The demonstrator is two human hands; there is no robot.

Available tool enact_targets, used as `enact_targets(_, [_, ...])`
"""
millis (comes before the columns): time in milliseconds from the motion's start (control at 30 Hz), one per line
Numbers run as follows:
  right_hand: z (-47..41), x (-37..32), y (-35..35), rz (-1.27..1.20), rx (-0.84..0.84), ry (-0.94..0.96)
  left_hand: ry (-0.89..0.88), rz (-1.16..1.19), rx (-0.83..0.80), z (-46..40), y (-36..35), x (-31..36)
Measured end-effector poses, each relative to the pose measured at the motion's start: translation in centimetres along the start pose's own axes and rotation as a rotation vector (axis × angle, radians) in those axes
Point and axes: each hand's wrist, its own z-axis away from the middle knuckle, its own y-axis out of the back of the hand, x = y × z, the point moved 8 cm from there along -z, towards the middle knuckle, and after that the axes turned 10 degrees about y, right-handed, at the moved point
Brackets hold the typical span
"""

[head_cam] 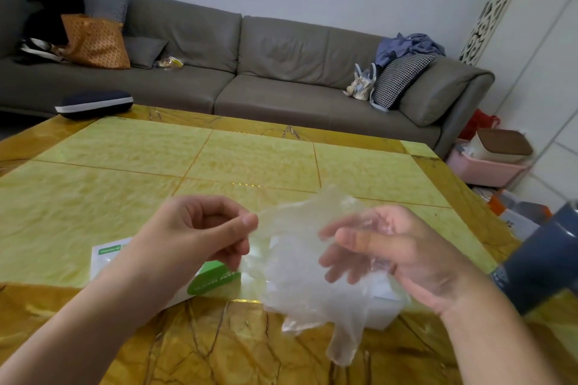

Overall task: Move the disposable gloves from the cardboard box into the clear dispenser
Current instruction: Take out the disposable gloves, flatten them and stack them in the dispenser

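A bunch of thin clear disposable gloves (300,278) hangs in the air between my hands above the table's near edge. My left hand (200,228) pinches one upper corner of the plastic between thumb and forefinger. My right hand (391,250) holds the other side, palm turned toward me, with crumpled plastic in its fingers. A glove finger dangles low (344,344). Under my left wrist lies the white and green cardboard box (215,278), flat on the table. The clear dispenser (384,306) stands behind the gloves, mostly hidden by them.
The yellow-green stone table (250,159) stretches ahead. A dark case (93,103) lies at its far left corner. A dark blue tumbler (544,262) stands close by my right forearm. A grey sofa (281,66) with bags and cushions runs behind.
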Motion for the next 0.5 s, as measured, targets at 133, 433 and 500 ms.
enact_targets(133, [0.2,0.1,0.4,0.073,-0.007,-0.014,0.0,-0.21,-0.009,0.0,-1.6,2.2])
enact_targets(433, [0.3,2.5,5.9,-0.019,0.491,-0.072,-0.499,-0.292,0.41,1.1,-4.6,7.8])
enact_targets(500, [-0.1,3.8,5.9,0.017,0.492,-0.105,-0.637,-0.648,0.286,1.0,-9.6,7.7])
